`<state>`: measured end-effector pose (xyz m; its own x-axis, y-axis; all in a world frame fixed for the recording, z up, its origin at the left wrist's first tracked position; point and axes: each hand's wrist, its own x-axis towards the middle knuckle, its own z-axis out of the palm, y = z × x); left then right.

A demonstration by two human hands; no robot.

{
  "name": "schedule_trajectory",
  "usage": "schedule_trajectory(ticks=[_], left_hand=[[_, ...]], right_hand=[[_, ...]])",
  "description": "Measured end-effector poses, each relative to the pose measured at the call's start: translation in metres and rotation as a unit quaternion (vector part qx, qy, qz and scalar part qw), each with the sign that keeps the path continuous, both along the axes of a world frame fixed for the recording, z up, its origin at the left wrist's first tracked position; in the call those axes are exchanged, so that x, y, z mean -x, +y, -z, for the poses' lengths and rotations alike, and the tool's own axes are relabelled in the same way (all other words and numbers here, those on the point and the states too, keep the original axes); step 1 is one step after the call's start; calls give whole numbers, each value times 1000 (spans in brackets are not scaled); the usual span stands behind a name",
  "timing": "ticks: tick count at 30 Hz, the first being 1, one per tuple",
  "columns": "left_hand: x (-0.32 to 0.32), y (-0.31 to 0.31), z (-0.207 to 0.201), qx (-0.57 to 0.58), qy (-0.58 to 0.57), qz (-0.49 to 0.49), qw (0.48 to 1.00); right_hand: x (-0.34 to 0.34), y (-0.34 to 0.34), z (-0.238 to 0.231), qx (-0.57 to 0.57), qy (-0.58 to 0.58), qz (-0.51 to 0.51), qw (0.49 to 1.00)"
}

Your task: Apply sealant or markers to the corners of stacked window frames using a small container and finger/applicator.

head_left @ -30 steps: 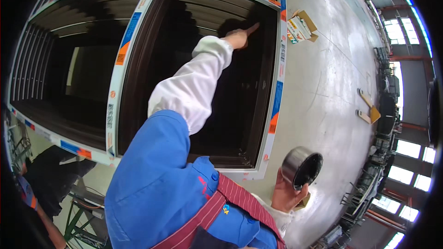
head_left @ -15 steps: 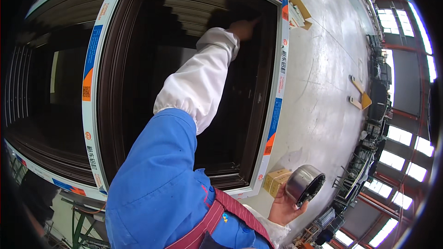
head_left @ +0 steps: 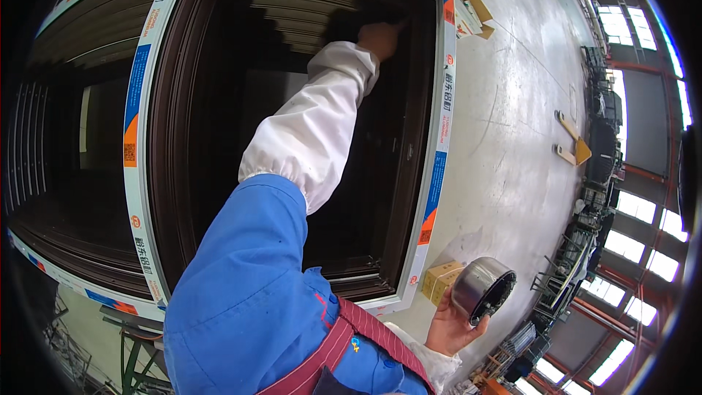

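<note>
My left hand (head_left: 378, 40), in a white oversleeve over a blue sleeve, reaches deep inside a dark brown metal window frame (head_left: 398, 197), close to its far right corner. Its fingers look drawn in, with one pointing at the corner. Shadow hides whatever they may hold. Low on the right, my right hand (head_left: 452, 333) is closed round a round steel bowl (head_left: 475, 285) from beneath. The bowl is tilted, its mouth turned right, and small dark pieces show inside it.
Printed protective tape (head_left: 439, 168) covers the frame's outer edges. A second dark frame (head_left: 73, 197) adjoins on the left. On the grey floor stand an open carton (head_left: 474, 16), a closed carton (head_left: 440, 281) and a yellow pallet-truck-like item (head_left: 576, 148). Racks (head_left: 570, 249) line the far right.
The view has shifted slightly, so the frames sit a little farther left. My left hand stays near the same corner, a touch higher in view. My right hand keeps hold of the bowl.
</note>
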<state>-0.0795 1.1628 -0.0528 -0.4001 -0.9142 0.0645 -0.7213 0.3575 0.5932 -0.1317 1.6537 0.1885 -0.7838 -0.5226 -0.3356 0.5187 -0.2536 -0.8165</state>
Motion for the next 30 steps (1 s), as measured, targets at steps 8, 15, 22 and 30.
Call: schedule_trajectory(ticks=[8,15,22,30], left_hand=[[-27,10,-2,-33,72,102,992],[-26,9,-2,19,11,-15,1000],[-23,20,-10,49,-14,-29,998],[-15,14,-9,-23,-1,-32,999]], right_hand=[[-3,-4,-1,23,-17,-25,999],[-2,-5,1,32,-33,-43,998],[4,-4,5,27,-31,-35,999],[9,-3,10,24,-37,-30,999]])
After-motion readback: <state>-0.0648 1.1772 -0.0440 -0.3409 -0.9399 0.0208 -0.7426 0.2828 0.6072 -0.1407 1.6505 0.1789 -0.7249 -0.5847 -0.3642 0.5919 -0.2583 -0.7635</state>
